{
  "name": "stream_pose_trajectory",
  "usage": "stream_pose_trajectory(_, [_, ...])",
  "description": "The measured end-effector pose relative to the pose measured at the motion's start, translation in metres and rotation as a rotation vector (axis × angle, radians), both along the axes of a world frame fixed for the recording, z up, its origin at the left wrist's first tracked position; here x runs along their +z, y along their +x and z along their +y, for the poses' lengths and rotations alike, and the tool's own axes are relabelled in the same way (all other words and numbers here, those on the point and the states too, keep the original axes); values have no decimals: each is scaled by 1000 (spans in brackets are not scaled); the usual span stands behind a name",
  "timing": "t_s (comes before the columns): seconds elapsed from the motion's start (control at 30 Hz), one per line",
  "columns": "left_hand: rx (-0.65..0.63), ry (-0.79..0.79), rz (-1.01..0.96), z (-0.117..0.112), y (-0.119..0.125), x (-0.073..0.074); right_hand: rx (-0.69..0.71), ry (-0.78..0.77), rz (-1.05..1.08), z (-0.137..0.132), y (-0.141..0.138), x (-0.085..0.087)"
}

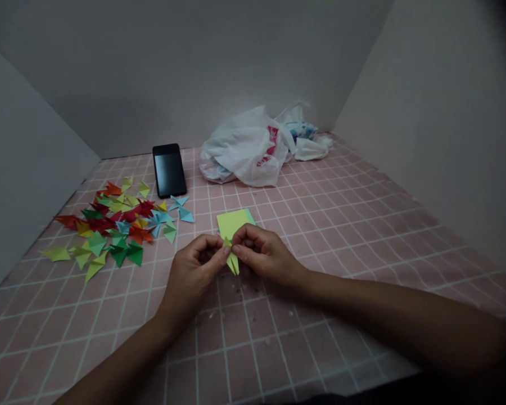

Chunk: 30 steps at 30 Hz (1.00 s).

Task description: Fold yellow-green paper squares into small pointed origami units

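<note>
My left hand (pixel 193 271) and my right hand (pixel 265 254) meet at the middle of the pink tiled surface, both pinching a small folded yellow-green paper piece (pixel 231 260) between thumbs and fingertips. Just behind the hands lies a small stack of flat paper sheets (pixel 233 221), yellow-green on top with a teal edge showing. To the left is a scattered pile of folded paper triangles (pixel 116 222) in red, orange, green, yellow and blue.
A black phone (pixel 169 169) lies face up at the back left. A crumpled white plastic bag (pixel 248 147) sits at the back centre against the wall. Grey walls close in the left, back and right sides. The pink tiled surface (pixel 341 225) stretches right.
</note>
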<state>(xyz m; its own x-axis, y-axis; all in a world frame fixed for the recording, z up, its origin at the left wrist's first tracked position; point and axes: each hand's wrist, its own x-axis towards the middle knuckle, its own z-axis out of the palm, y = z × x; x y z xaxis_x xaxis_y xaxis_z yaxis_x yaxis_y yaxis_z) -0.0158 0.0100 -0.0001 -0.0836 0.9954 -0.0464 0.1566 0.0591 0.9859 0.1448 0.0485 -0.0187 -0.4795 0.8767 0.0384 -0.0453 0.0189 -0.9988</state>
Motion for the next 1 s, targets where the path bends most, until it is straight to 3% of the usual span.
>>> stream_pose_trajectory(0.13, [59, 21, -33, -2, 1, 3, 43, -101, 59, -2, 1, 2])
stream_pose_trajectory(0.27, [156, 174, 181, -6, 2, 5, 154, -295, 36, -7, 0, 6])
stream_pose_trajectory(0.4, [169, 266, 311, -7, 2, 7, 170, -356, 42, -8, -1, 8])
stream_pose_trajectory(0.6, [211, 154, 158, -4, 1, 8, 172, -354, 85, -7, 0, 5])
stream_pose_trajectory(0.7, [215, 12, -45, -1, -1, 5, 129, -256, 88, -6, 1, 4])
stream_pose_trajectory(0.83, [200, -133, -339, 1, -1, 1, 66, 35, -3, -6, 2, 6])
stream_pose_trajectory(1.0, [181, -210, -433, -1, 4, 5, 33, 326, -172, -9, 4, 5])
